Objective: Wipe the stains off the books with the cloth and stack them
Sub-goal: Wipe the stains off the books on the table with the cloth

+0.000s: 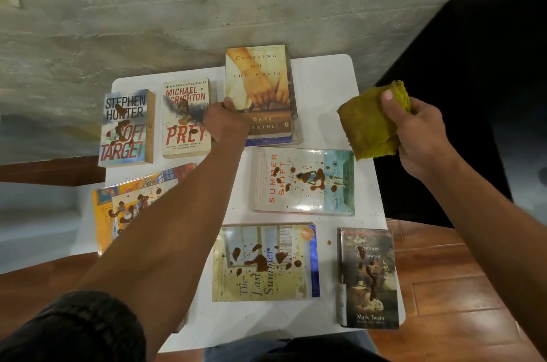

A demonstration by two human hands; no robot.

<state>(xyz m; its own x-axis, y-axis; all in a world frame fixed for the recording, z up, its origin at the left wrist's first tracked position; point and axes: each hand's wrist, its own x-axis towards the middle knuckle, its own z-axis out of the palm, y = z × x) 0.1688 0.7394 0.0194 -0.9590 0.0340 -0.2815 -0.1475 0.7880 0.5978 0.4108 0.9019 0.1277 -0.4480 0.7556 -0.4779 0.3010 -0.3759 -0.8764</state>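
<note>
Seven paperback books lie on the small white tabletop point(322, 86), plus at least one more under the clean "Crossing on the Paris" book point(260, 89) at the far edge. Six show brown stains: "Soft Target" point(127, 128) and "Prey" point(186, 119) left of it, the "Summer Shift" book point(305, 181), "The Last Summer" point(266, 262), the Mark Twain book point(370, 278) and a yellow illustrated book point(118, 207) nearer. The left hand point(226, 122) grips the clean book's near-left edge. The right hand point(420, 130), right of it above the tabletop's edge, pinches one folded mustard-yellow cloth point(370, 122).

Dim, warm indoor light; white glare streaks the glossy pale Summer Shift book cover point(305, 207); wide-angle bending warps the edges.
</note>
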